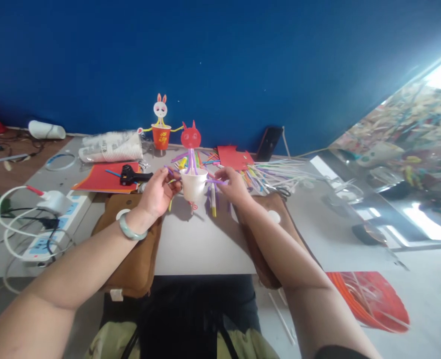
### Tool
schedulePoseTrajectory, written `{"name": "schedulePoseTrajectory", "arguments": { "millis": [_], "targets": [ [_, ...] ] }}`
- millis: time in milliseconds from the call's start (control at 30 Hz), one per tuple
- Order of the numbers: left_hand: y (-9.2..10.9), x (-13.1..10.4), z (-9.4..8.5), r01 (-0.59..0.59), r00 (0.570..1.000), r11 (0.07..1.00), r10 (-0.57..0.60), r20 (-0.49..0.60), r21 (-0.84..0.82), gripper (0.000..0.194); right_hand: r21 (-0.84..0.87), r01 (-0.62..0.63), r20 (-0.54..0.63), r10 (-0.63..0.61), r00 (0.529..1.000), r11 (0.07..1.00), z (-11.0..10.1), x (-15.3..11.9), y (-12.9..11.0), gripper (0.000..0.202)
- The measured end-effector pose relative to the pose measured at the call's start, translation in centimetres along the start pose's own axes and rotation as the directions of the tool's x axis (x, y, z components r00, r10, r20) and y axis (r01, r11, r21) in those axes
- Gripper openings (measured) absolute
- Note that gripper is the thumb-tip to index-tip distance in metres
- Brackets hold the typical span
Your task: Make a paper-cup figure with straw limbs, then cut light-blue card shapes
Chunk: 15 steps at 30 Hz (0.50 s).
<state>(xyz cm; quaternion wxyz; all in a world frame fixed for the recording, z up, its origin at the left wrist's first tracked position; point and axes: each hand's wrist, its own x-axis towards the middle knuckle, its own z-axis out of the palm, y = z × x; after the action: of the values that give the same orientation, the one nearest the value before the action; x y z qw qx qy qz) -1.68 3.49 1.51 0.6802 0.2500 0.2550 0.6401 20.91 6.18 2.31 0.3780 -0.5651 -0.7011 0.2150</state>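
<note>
2 arms (96, 259) reach forward, left hand (159, 192) and right hand (233, 185) facing inward, fingers bent.

paper cup (194, 186) that looked smooth and matt, bangle (131, 229) that shone like polished stone, glue gun (129, 175) in black plastic, cushions (132, 262) that looked of cloth, smooth bench (205, 254)

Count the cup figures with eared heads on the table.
2. The red-headed figure in the white cup is between the left hand and right hand; the rabbit figure in the red cup stands behind, leftward. Blurred clutter far right could hide more.
</note>
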Motion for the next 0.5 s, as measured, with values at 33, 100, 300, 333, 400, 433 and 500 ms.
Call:
{"name": "schedulePoseTrajectory", "arguments": {
  "millis": [33, 100, 300, 333, 400, 433, 500],
  "targets": [
    [0.0, 0.0, 0.1, 0.0, 1.0, 1.0, 0.0, 0.0, -0.006, 0.01, 0.013, 0.008, -0.032, -0.007, 0.999, 1.0, -0.6, 0.3, -0.2, 0.02],
    [-0.1, 0.0, 0.2, 0.015, 1.0, 1.0, -0.015, 0.01, -0.006, 0.009, 0.027, 0.033, -0.08, -0.031, 0.996, 0.999, -1.7, 0.7, -0.4, 0.023],
    [-0.7, -0.2, 0.3, 0.087, 0.995, 0.996, -0.089, 0.047, 0.029, 0.014, -0.076, 0.177, -0.34, -0.192, 0.92, 0.981, -4.0, 0.7, -2.5, 0.02],
    [-0.9, -0.2, 0.2, 0.086, 0.995, 0.996, -0.088, 0.054, 0.03, 0.014, -0.115, 0.226, -0.393, -0.253, 0.884, 0.967, -4.3, 0.4, -3.5, 0.02],
    [-1.1, -0.1, 0.0, 0.091, 0.994, 0.995, -0.094, 0.061, 0.035, 0.016, -0.188, 0.321, -0.436, -0.372, 0.82, 0.928, -4.6, -0.6, -5.9, 0.02],
    [-1.2, -0.1, -0.1, 0.093, 0.994, 0.995, -0.095, 0.06, 0.036, 0.016, -0.209, 0.37, -0.42, -0.425, 0.802, 0.905, -4.6, -1.0, -7.3, 0.02],
    [-1.4, 0.0, -0.3, 0.093, 0.994, 0.995, -0.095, 0.054, 0.035, 0.018, -0.233, 0.459, -0.322, -0.513, 0.796, 0.857, -4.1, -1.7, -10.0, 0.018]
  ]
}}
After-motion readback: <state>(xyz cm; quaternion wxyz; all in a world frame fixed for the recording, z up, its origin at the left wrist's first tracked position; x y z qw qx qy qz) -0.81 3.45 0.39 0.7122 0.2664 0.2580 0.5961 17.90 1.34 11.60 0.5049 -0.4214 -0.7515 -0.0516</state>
